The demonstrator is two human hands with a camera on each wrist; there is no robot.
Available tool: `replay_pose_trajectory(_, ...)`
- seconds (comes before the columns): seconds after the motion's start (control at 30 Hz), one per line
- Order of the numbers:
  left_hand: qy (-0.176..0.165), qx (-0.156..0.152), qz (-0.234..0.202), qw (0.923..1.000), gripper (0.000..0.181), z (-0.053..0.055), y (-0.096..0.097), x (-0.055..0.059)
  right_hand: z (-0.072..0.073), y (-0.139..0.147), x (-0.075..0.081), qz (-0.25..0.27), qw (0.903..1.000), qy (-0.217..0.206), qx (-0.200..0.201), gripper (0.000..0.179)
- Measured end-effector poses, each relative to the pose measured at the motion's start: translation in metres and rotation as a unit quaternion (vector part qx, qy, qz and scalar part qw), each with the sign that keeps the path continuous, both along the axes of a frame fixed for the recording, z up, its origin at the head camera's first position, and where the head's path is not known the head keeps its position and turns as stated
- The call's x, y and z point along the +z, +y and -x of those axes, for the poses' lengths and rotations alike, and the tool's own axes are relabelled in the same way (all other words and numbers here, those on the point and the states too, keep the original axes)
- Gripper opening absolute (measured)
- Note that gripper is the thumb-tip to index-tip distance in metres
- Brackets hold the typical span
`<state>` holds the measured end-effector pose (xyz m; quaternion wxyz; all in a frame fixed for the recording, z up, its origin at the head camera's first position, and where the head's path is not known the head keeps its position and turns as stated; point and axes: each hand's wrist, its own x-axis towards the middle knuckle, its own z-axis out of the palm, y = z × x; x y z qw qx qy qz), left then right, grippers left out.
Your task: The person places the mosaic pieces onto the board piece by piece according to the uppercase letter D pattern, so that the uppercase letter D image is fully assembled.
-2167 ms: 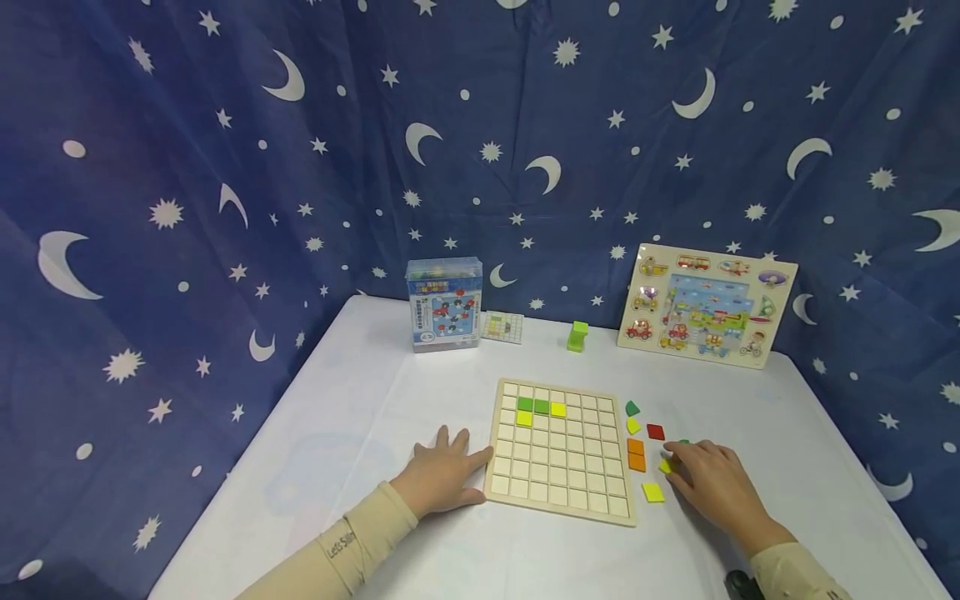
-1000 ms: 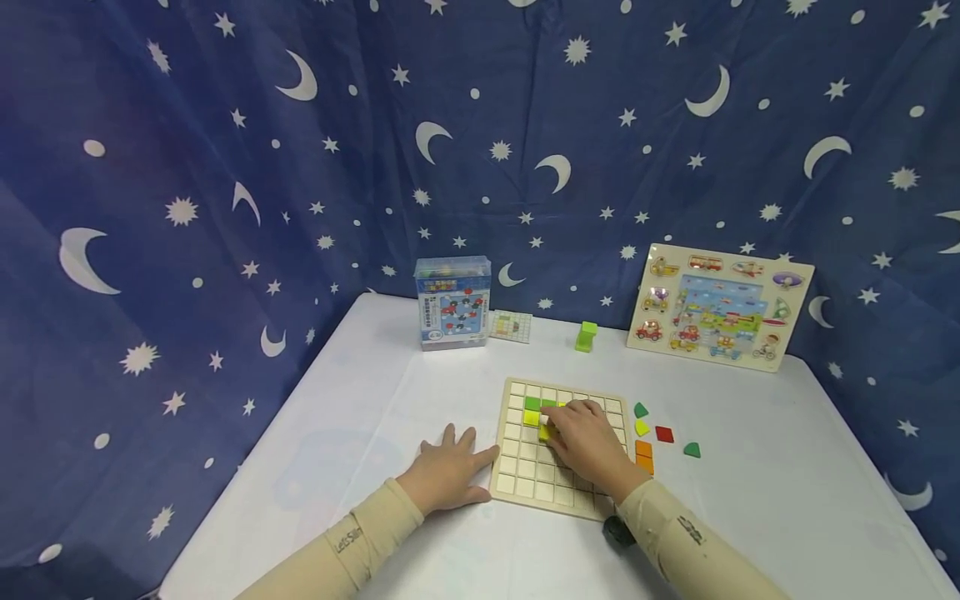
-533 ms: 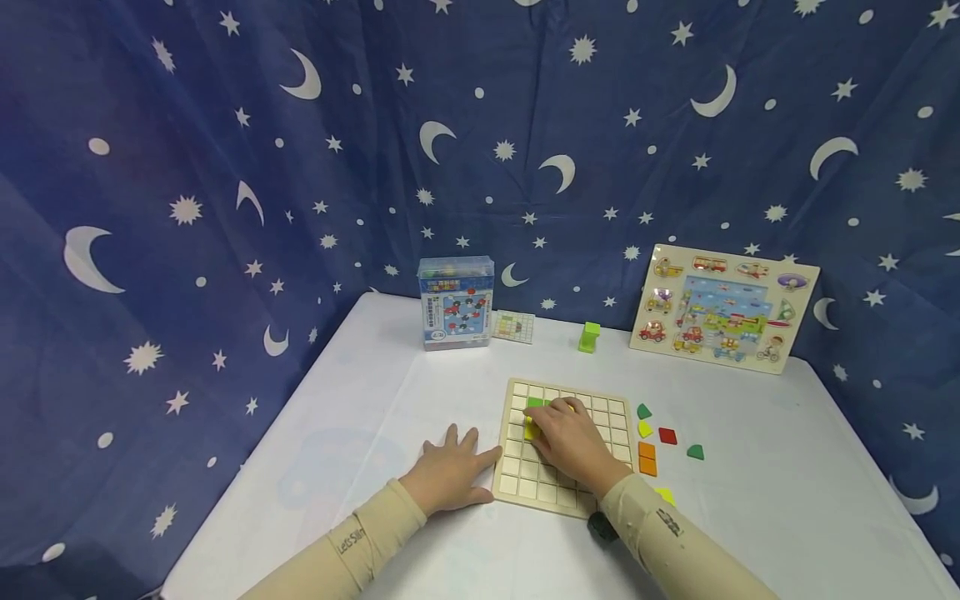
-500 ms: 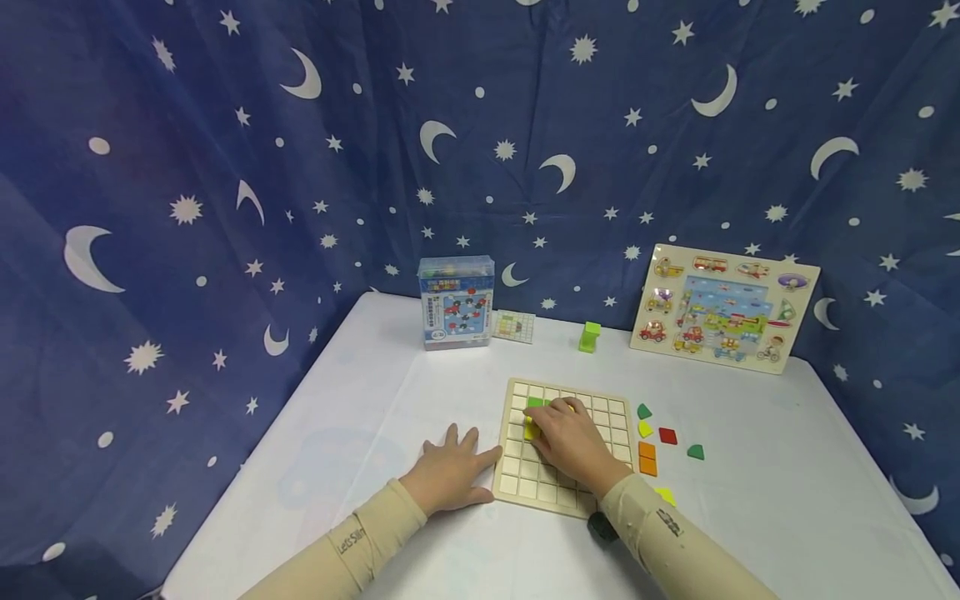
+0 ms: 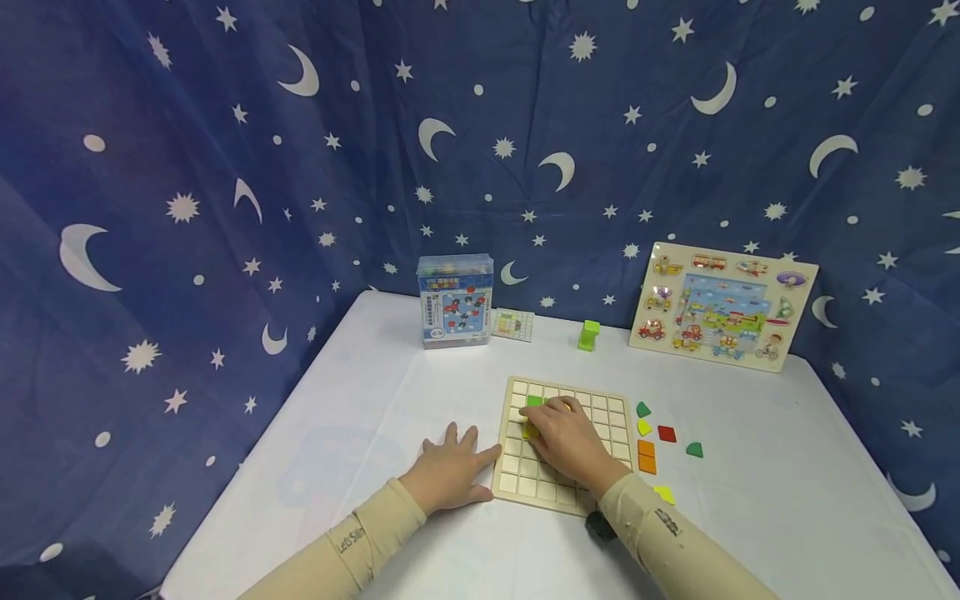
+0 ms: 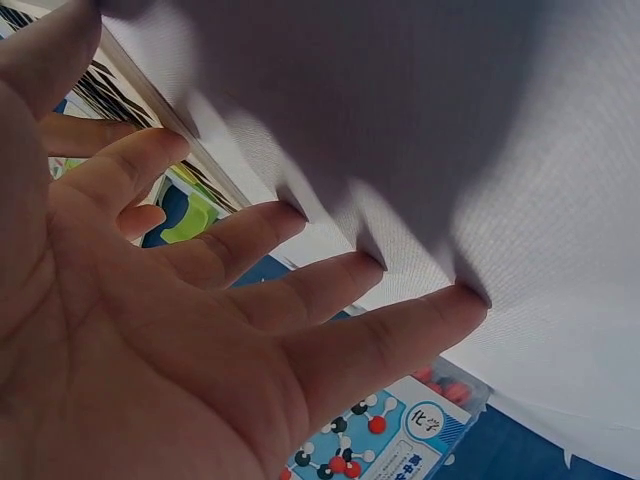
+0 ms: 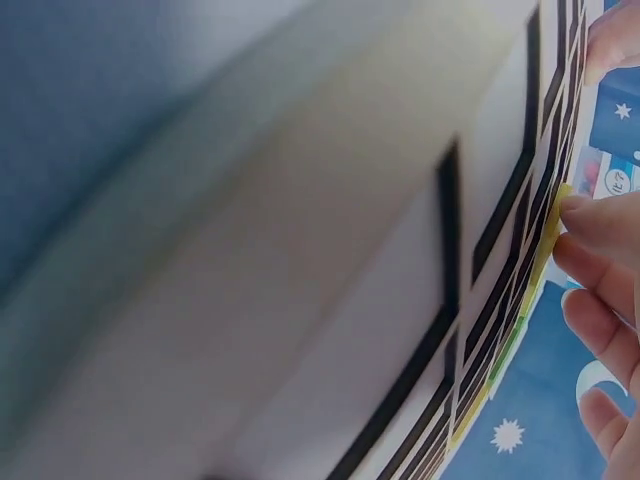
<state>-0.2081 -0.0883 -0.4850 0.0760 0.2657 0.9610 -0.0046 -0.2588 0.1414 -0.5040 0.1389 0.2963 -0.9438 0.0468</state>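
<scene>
A wooden grid board (image 5: pixel 525 492) lies flat on the white table. Its upper left part carries a green square tile (image 5: pixel 534 401), while my right hand (image 5: pixel 570 442) covers other tiles there. Thumb and index finger of that hand pinch a yellow square tile (image 5: pixel 529 432) at the board's surface. The right wrist view shows the thumb against the yellow tile (image 7: pixel 550 228), low over the grid. My left hand (image 5: pixel 450 473) is spread on the table with its fingers straight, the index fingertip and thumb at the board's left edge. Its fingertips meet the cloth in the left wrist view.
Right of the board lie orange tiles (image 5: pixel 647 457), a red tile (image 5: pixel 667 434), green rounded pieces (image 5: pixel 694 450) and a yellow square (image 5: pixel 664 494). Behind stand a clear plastic box (image 5: pixel 456 304), a grid card (image 5: pixel 514 325), a green block (image 5: pixel 588 335) and a picture puzzle (image 5: pixel 723 307).
My right hand has moved left from the loose tiles onto the board, bringing a yellow tile to a place below the first yellow one. The left hand has stayed at the board's edge.
</scene>
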Motion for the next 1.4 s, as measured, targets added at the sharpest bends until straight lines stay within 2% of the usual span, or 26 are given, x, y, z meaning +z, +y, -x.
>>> replay_pose_trajectory(0.2,0.004,-0.004,0.004,1.0000,0.070,-0.001,0.002,0.001,-0.002,0.000,0.000,0.003,1.0000,0.006,-0.001,0.034)
replay_pose_trajectory(0.47,-0.006,-0.004,-0.002,1.0000,0.071,-0.002,0.006,0.003,-0.009,0.015,0.004,0.013,0.9998,0.013,-0.005,0.038)
replay_pose_trajectory(0.6,-0.008,-0.004,-0.009,0.9999,0.071,-0.002,0.006,0.003,-0.019,0.041,0.005,0.014,0.9991,-0.001,-0.040,0.042)
replay_pose_trajectory(0.77,-0.014,0.003,-0.013,0.9998,0.071,-0.002,0.005,0.000,-0.037,0.090,0.008,0.013,0.9975,-0.008,-0.069,0.048)
replay_pose_trajectory(0.87,-0.008,0.003,-0.011,0.9999,0.071,-0.002,0.003,-0.001,-0.049,0.120,0.012,0.004,0.9957,-0.025,-0.089,0.049)
replay_pose_trajectory(0.97,-0.002,0.000,-0.010,0.9999,0.071,-0.001,0.002,-0.001,-0.062,0.144,0.013,-0.019,0.9913,-0.067,-0.112,0.051)
replay_pose_trajectory(1.13,0.003,-0.003,-0.013,0.9999,0.071,-0.001,0.002,0.000,-0.077,0.166,0.012,-0.051,0.9800,-0.131,-0.142,0.053)
replay_pose_trajectory(1.4,0.000,-0.001,-0.019,0.9998,0.070,-0.003,0.002,0.002,-0.083,0.170,0.009,-0.054,0.9792,-0.136,-0.141,0.051)
